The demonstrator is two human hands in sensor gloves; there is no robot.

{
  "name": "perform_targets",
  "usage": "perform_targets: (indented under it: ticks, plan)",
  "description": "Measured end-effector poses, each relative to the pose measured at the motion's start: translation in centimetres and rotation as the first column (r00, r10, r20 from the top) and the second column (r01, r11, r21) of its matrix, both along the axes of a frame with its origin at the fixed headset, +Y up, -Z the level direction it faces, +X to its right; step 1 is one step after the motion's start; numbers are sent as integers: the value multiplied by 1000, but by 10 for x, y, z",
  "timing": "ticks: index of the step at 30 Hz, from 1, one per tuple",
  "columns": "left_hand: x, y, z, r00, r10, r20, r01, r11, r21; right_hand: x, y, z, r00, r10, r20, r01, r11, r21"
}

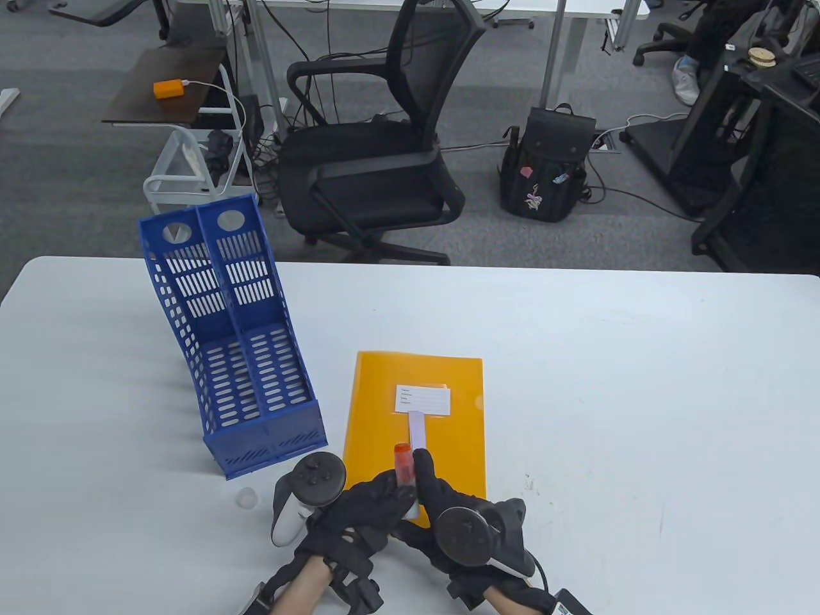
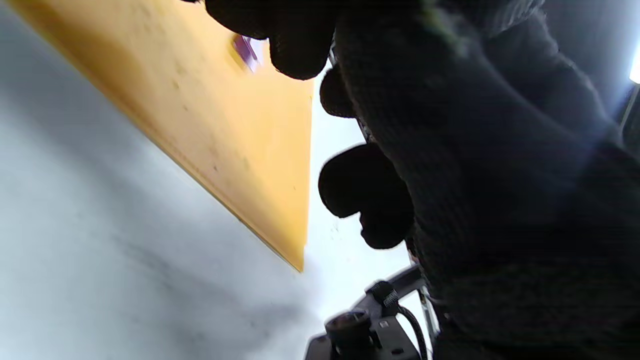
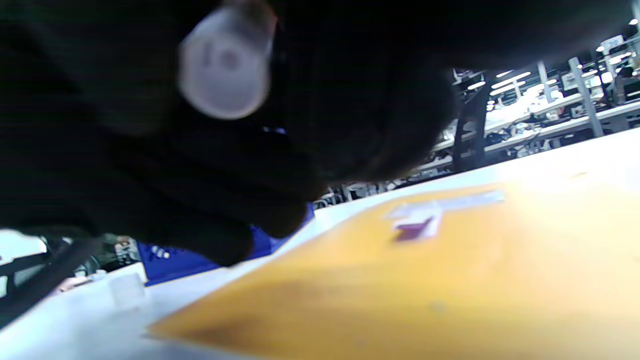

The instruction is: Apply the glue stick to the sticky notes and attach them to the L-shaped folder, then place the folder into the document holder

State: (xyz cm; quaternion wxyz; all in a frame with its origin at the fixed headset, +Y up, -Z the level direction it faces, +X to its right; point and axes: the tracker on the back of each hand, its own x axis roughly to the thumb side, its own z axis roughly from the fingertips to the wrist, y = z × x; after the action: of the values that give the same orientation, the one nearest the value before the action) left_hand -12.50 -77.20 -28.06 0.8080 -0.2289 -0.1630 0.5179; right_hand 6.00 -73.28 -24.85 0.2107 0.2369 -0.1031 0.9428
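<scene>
Down at the near edge of the white table point(image 1: 640, 384), two hands in black gloves meet over one glue stick point(image 1: 405, 477). The left hand point(image 1: 359, 512) has its fingers curled round the lower part of the stick. The right hand point(image 1: 448, 506) wraps the stick from the other side, with one finger lying straight up along it. So both hands hold the same one glue stick. Its red tip points away from the person, and its round pale bottom end shows in the right wrist view point(image 3: 225, 62).

One small clear cap point(image 1: 246, 498) sits on the table just left of the left hand, by itself.

Under the hands lies one orange folder point(image 1: 384, 416), flat on the table. Its near edge is below the hands. On the folder there is one white label point(image 1: 423, 399) with lines on it. One pale purple sticky note point(image 1: 417, 430) lies on the folder too, with its top end touching the label's lower edge and its near end close to the red tip.

Just left of the folder stands one blue document holder point(image 1: 243, 359). It has two slots side by side, and both look bare inside.

Past the table, on the floor, stand one black chair point(image 1: 384, 160) and one black backpack point(image 1: 548, 170).
</scene>
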Motion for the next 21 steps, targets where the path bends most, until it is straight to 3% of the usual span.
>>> perform_targets:
  ticks: [4,7,9,12,16,18,21]
  plan:
    - [-6,3,-1,999,25,-40,-24,999,39,2,5,1,1000,-28,-11,28,998,51]
    - [-16,1,-5,949,294,-117,-298,954,-17,5,10,3,994,-105,-5,105,992,65]
    - [-20,-3,-7,905,392,-165,-401,916,-23,8,10,1,986,-168,3,168,985,42]
    - [-24,-3,-9,905,401,-144,-407,913,-10,13,9,-2,977,-212,21,212,977,-8]
    - [-22,1,-9,900,418,-121,-421,907,-1,14,6,-7,990,-137,-11,136,987,-86]
    - [-22,1,-7,917,378,-128,-380,925,6,12,6,-5,983,-181,-21,179,980,-85]
    - [-22,-1,-7,915,385,-122,-389,921,-7,12,12,-3,980,-186,65,190,980,-60]
